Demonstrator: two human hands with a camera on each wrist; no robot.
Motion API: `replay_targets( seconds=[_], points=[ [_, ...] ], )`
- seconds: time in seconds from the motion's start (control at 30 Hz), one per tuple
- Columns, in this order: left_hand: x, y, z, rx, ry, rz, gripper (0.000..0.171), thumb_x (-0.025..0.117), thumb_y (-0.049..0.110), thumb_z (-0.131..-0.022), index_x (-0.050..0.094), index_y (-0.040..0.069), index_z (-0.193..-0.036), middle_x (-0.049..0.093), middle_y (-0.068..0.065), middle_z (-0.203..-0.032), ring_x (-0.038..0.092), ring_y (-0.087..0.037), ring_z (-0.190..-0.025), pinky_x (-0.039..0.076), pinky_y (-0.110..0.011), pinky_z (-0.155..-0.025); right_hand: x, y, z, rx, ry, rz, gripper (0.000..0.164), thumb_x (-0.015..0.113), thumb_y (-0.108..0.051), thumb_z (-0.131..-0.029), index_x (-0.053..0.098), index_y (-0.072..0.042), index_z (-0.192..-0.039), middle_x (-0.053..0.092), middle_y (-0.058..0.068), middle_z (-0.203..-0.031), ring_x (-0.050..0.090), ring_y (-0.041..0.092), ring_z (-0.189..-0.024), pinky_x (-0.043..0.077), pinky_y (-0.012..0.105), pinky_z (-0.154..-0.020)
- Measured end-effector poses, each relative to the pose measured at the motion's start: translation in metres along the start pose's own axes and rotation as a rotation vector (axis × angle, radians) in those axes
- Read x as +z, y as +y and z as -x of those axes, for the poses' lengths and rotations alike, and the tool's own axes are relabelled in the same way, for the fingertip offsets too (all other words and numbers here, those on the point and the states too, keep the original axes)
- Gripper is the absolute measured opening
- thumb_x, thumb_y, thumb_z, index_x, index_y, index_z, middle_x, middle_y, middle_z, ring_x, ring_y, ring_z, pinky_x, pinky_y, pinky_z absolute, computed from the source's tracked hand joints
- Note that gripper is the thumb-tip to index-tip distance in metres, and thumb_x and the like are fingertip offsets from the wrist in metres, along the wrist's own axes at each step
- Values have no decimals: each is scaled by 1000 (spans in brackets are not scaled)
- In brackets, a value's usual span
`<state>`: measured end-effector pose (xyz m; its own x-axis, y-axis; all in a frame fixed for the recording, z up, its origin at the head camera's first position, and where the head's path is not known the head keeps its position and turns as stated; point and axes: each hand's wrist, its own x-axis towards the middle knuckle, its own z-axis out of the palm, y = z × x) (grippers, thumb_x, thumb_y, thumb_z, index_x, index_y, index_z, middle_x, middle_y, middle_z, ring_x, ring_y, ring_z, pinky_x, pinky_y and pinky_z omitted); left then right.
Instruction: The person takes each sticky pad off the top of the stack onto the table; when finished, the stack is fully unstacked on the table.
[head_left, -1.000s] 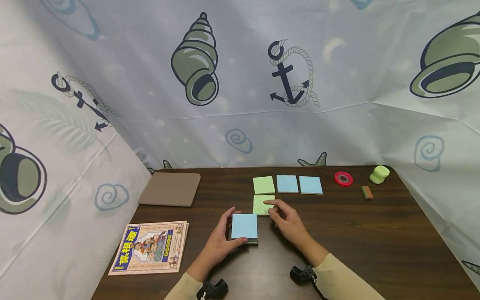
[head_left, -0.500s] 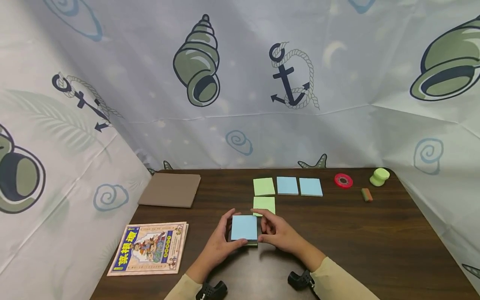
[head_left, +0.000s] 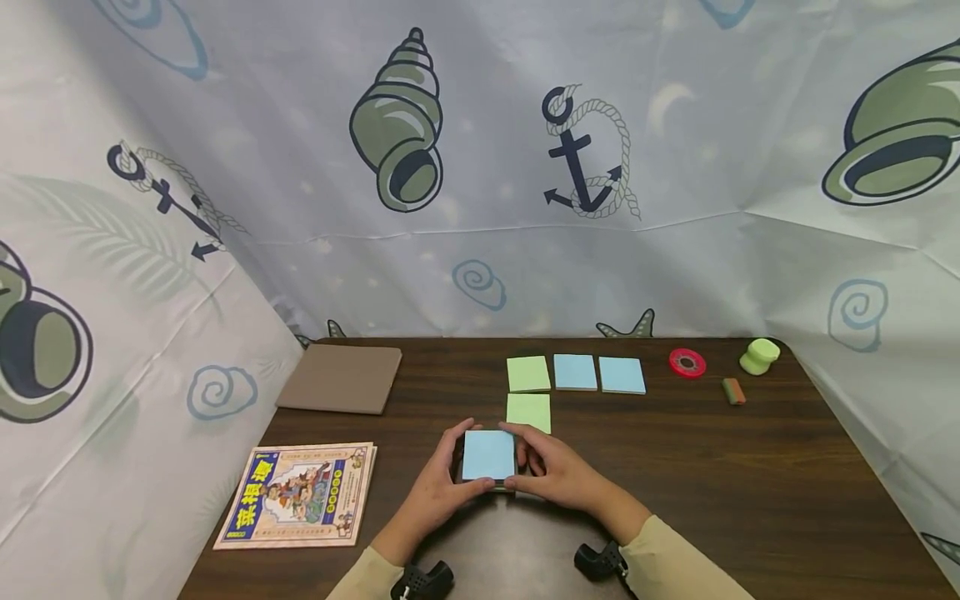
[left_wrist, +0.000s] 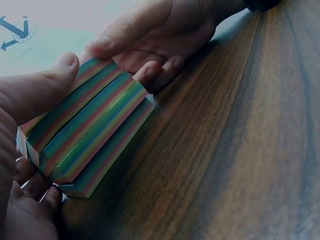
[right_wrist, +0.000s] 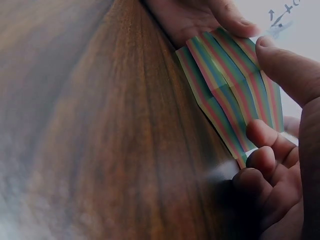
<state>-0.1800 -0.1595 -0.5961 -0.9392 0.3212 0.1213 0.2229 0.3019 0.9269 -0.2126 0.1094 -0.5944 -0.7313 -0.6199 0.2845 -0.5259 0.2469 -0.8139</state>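
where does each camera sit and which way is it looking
Head: on the head, facing forward and down at the left hand, right hand and note stack; both sleeves show.
Left wrist: on that wrist, looking at the note stack's striped edges; left hand near, right hand beyond.
Right wrist: on that wrist, looking at the striped edges; right hand near, left hand beyond.
Shared: both wrist views show the note stack, the table and both hands.

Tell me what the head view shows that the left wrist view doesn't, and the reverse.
Only the head view shows the brown board, the illustrated booklet and the red disc. Only the left wrist view plainly shows coloured stripes along the stack. Both show the left hand and right hand holding that stack, and the wooden table.
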Motion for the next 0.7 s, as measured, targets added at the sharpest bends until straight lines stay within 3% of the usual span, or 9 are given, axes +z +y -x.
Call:
replay_targets(
  seconds=[0.3,0.5,0.7],
  points=[
    [1,-1,-1,-18,2,-25,100,92,27,-90,33,11,-170,49,-8,-160,53,-24,-138,44,-24,-110,-1,0,1,31,-2,-91,72,84,-24,-98,47,-13,-159,65,14,-104,50,5,-66,44,19,-57],
    [2,2,-1,-51,8,-26,100,93,26,-90,34,13,-170,47,-8,-164,49,-25,-146,42,-26,-116,-2,0,3,30,11,-128,72,84,-19,-98,45,-16,-158,63,15,-104,53,6,-69,46,20,-58],
    [2,4,-1,-71,25,3,98,93,22,-89,36,16,-169,45,-8,-167,47,-23,-147,40,-26,-117,-3,1,3,3,47,-183,79,84,-12,-97,38,-9,-161,58,15,-101,54,6,-71,43,21,-55]
  ],
)
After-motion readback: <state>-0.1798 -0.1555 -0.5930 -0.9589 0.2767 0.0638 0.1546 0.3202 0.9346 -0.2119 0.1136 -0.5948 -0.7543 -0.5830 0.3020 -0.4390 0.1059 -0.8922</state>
